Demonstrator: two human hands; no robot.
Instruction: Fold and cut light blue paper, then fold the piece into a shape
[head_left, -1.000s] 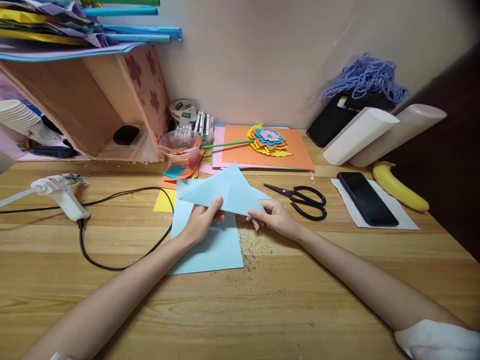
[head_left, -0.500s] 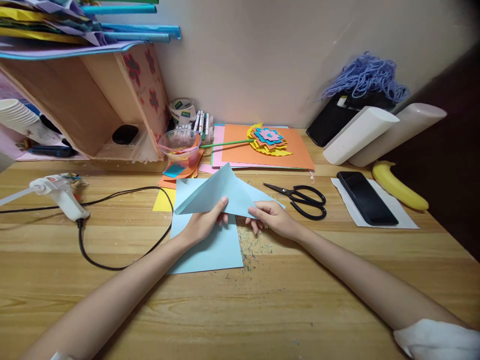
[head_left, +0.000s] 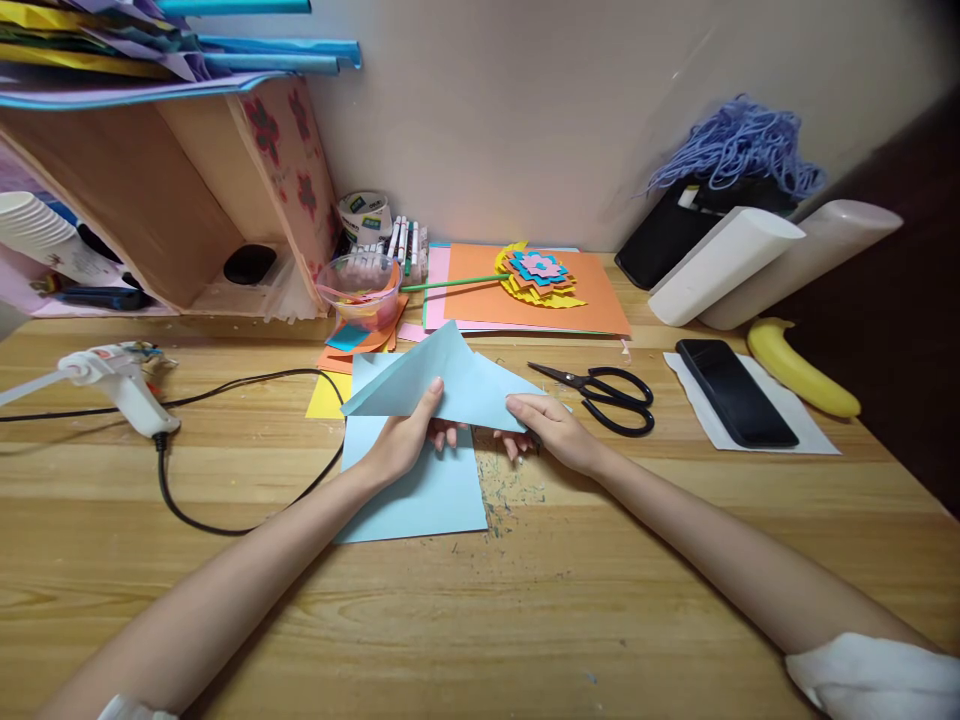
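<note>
Blue paper, folded to a peak, is held up over the upper part of a flat blue sheet on the desk. The left hand pinches it by the lower edge near the middle, thumb on the front face and fingers curled behind; the right hand grips the lower right part the same way. The scissors lie just beside the right hand.

It should handle as very light and thin, with a little springiness in the layers, and probably not slippery. It looks easy to crease by mistake, so a light pinch with flat thumbs seems best, along the lower edge where the layers meet, away from the thin corners. Pressing hard on the parted side would likely leave a stray line.

Compared with the earliest frame, the peak sits farther left, the left corner is lower, and the layers on that side now show a gap where the face looked flat. The right thumb is slightly higher and farther right. The flat sheet and scissors lie essentially as before.
</note>
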